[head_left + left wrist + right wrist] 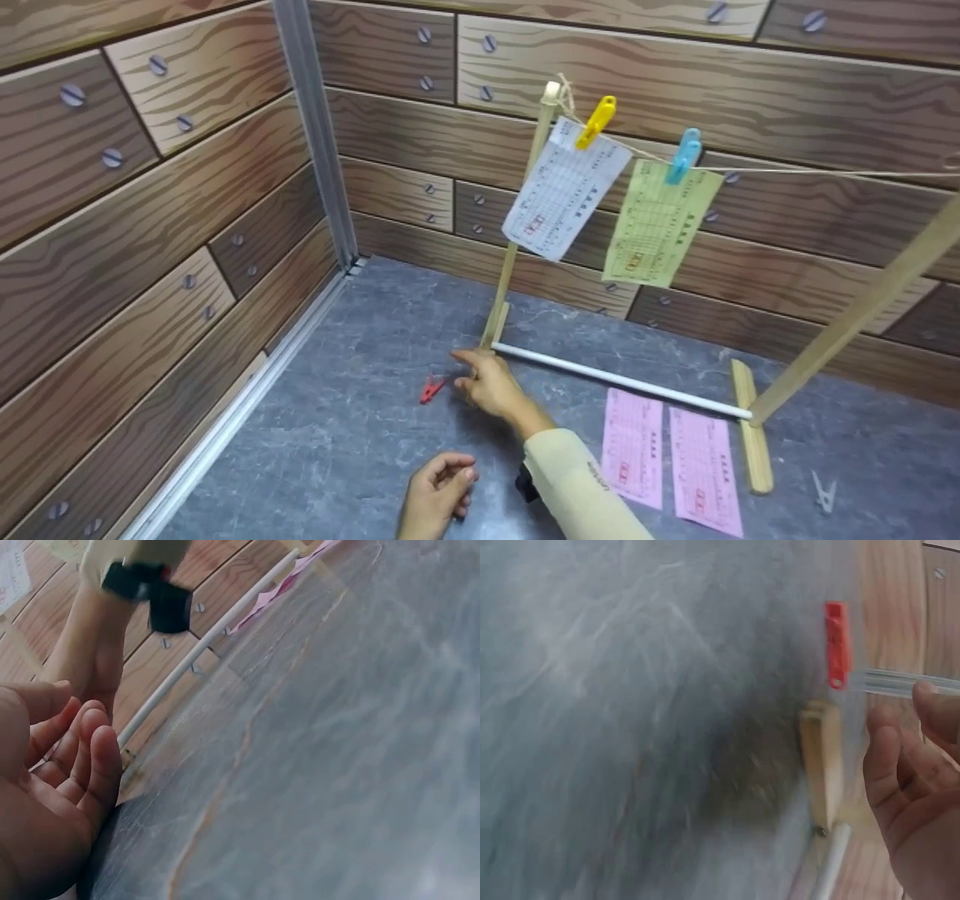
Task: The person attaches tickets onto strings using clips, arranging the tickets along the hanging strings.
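Note:
My right hand [491,386] hovers beside the left foot of a wooden stand, its index finger stretched out and nothing held. Just left of it, a red clothespin [431,390] lies on the grey tabletop; the right wrist view shows the same clothespin [838,645] a little apart from the right hand [922,802]. Lower down, the left hand [439,491] has loosely bent fingers around nothing, also visible in the left wrist view as a hand [52,795]. On the stand's string, a yellow clothespin [597,122] holds a white slip [566,187], and a blue clothespin [683,156] holds a green slip [664,225].
Two pink slips, a left one [634,450] and a right one [706,469], lie before the stand's white crossbar [622,379]. A grey clothespin [824,493] lies right of the stand's right foot [752,427]. Wood-patterned walls [165,225] bound the left and back.

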Demonstrator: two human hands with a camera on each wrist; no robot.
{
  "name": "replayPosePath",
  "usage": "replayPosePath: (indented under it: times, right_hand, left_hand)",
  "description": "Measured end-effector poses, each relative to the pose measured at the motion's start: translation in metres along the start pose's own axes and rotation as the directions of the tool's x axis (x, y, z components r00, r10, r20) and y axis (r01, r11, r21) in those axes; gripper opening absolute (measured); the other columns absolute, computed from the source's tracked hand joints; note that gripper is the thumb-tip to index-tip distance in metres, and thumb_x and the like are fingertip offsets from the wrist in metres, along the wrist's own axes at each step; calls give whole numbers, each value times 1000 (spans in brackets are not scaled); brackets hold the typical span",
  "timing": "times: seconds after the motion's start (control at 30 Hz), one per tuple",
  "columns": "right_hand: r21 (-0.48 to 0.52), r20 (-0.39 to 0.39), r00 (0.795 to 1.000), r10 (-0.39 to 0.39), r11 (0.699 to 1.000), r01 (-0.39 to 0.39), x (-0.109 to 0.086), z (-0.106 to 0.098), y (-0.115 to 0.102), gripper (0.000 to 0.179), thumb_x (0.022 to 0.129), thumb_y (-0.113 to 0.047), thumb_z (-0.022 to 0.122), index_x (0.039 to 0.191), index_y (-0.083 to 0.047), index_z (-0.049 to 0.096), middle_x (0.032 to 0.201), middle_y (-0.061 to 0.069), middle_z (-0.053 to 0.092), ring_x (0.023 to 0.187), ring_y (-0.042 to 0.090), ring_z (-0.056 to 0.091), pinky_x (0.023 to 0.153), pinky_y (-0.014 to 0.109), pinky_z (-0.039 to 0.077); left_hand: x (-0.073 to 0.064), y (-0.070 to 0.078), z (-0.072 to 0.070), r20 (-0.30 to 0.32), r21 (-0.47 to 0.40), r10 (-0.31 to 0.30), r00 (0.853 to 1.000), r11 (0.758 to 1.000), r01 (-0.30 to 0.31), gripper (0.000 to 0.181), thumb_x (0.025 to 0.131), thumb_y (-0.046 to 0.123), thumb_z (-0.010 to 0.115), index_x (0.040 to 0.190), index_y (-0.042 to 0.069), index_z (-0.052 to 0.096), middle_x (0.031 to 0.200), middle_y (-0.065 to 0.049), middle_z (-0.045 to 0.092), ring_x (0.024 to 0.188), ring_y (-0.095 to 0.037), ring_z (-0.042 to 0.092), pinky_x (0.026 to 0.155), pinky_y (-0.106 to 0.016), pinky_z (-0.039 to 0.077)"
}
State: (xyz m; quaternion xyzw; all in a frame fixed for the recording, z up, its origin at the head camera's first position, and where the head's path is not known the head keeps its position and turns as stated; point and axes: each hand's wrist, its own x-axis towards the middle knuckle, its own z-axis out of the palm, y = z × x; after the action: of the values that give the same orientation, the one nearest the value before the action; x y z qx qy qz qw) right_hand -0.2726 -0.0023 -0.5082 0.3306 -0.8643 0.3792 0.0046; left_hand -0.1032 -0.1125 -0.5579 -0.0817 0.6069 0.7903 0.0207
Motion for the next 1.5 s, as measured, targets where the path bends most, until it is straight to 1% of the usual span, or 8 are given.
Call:
replayPosePath:
  times: [0.3, 0.53, 0.67, 0.83, 1.0, 1.2, 1.37, 1.5]
  right_hand:
    - [-236, 215, 976, 46, 972, 6, 25, 22, 2, 59, 87, 1, 71, 142, -17, 60, 105, 13, 63, 90, 26, 58, 81, 43, 51]
    - [-374, 231, 973, -27, 920, 115, 28, 24, 4, 45, 86, -3, 73, 127, -19, 71, 107, 13, 70, 92, 30, 66, 79, 44, 54]
    - [-364, 196, 980, -39, 925, 110, 23, 23, 5, 31, 86, -7, 76, 115, -17, 73, 101, 9, 71, 92, 29, 67, 80, 45, 54]
    - [-186, 151, 989, -7, 982, 36, 17, 16, 5, 26, 89, -8, 76, 114, -10, 70, 91, 6, 68, 85, 22, 63, 77, 42, 52]
    - [41, 37, 999, 22, 999, -24, -7, 0, 9, 25, 90, -4, 73, 114, -3, 66, 81, 3, 66, 73, 15, 61, 69, 34, 51]
    - [109, -148, 983, 109, 990, -93, -60, -36, 25, 23, 87, -9, 78, 108, -6, 67, 81, -4, 60, 74, 14, 54, 66, 30, 45]
    - [116, -210, 958, 197, 978, -175, -100, -63, 36, 25, 87, -11, 79, 108, -9, 68, 85, -1, 63, 75, 16, 56, 67, 31, 45]
    - [121, -273, 930, 247, 968, -222, -132, -87, 44, 27, 85, -10, 81, 108, -11, 69, 85, -2, 64, 73, 15, 56, 65, 28, 46]
  left_hand:
    - [1, 0, -5, 8, 24, 37, 999, 999, -37, 24, 97, 10, 67, 112, -9, 64, 84, -5, 65, 62, -14, 57, 54, -24, 51]
    - [0, -1, -3, 2, 53, 26, 1000, 998, -26, 24, 96, 10, 68, 112, -8, 65, 82, -4, 63, 62, -14, 57, 54, -24, 52]
    - [-1, -2, -2, 9, 49, 7, 1000, 999, -7, 25, 96, 11, 69, 113, -7, 65, 82, -4, 62, 63, -14, 58, 56, -26, 53]
    - [-1, -2, -4, -3, 56, -10, 1000, 998, 10, 26, 97, 14, 69, 114, -5, 65, 83, -5, 62, 64, -15, 57, 57, -28, 53]
    - [-3, -2, -5, -21, 61, -22, 1000, 998, 23, 26, 97, 15, 69, 115, -5, 65, 84, -8, 63, 64, -17, 59, 58, -30, 53]
    - [-6, 0, 3, -24, 138, -49, 999, 989, 51, 25, 98, 16, 69, 113, -4, 66, 87, -9, 67, 67, -18, 60, 61, -32, 54]
    - [-2, 3, 18, 2, 370, 25, 1000, 929, -24, 15, 96, 12, 68, 107, 1, 69, 81, -3, 63, 65, -16, 56, 58, -30, 49]
    - [14, 1, 43, 107, 472, 166, 980, 859, -197, 14, 91, 9, 70, 104, 6, 72, 86, 2, 67, 73, -13, 60, 66, -29, 50]
